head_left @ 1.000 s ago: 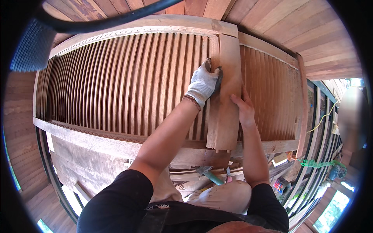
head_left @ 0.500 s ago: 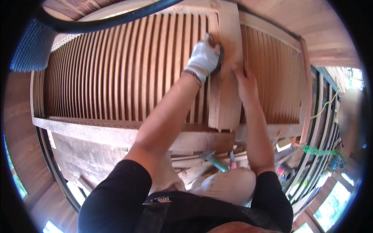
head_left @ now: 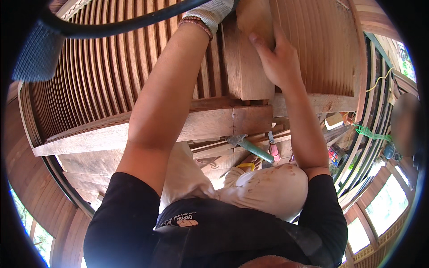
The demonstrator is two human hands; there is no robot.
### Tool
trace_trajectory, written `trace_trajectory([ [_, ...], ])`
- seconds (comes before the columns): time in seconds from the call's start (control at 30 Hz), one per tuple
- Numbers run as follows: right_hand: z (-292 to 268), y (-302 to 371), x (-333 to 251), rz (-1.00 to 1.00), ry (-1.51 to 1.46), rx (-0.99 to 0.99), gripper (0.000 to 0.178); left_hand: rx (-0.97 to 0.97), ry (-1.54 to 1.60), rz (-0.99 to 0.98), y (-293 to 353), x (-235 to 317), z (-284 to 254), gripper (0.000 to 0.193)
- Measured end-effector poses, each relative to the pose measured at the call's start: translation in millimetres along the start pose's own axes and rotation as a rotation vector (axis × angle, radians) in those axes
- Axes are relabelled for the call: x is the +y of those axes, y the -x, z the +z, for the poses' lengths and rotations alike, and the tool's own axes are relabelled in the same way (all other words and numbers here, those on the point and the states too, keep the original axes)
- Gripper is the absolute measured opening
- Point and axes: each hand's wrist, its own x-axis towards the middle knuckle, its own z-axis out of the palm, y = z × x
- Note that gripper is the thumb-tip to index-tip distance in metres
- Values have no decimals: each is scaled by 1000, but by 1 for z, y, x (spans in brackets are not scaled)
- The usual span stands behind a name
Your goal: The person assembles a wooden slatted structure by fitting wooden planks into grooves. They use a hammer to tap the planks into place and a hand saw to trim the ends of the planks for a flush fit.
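A large louvred wooden panel (head_left: 103, 67) with many narrow slats lies across in front of me. A broad wooden board (head_left: 254, 78) divides it. My left hand (head_left: 214, 13), in a whitish knit glove, reaches to the board's far part. Its fingers curl over a dark thing, mostly cut off by the upper edge, whose kind I cannot make out. Bare, my right hand (head_left: 282, 60) is at the board's right edge. The thumb lies on its face and the forefinger runs along its side, with the edge between them; the other fingers are hidden.
Below the panel lie a green-handled hammer (head_left: 255, 150), a pink-handled tool (head_left: 274, 152) and wood strips. A can (head_left: 337, 156) stands right of my arm. Green netting or cord (head_left: 373, 133) hangs at right, near a blurred shape. A dark strap (head_left: 111, 29) crosses the upper left.
My view has shifted, so the panel sits higher and nearer. My left hand is further up along the board, partly out of view. The right hand stays at the board's right edge.
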Motion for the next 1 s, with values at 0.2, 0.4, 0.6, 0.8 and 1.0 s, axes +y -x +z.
trace_trajectory([
  [0.2,-3,-4,7,17,-74,40,72,-138,-461,-28,67,85,-60,44],
  [0.4,0,-6,10,-48,-19,53,86,-536,-570,209,232,99,-121,82],
  [0.6,2,-9,21,-16,96,74,100,-517,-624,212,252,84,-103,85],
  [0.8,-6,-9,9,-36,182,29,97,-488,-609,176,252,80,-102,89],
  [1.0,-13,-9,-2,56,309,-62,89,-588,-672,101,238,89,-103,100],
])
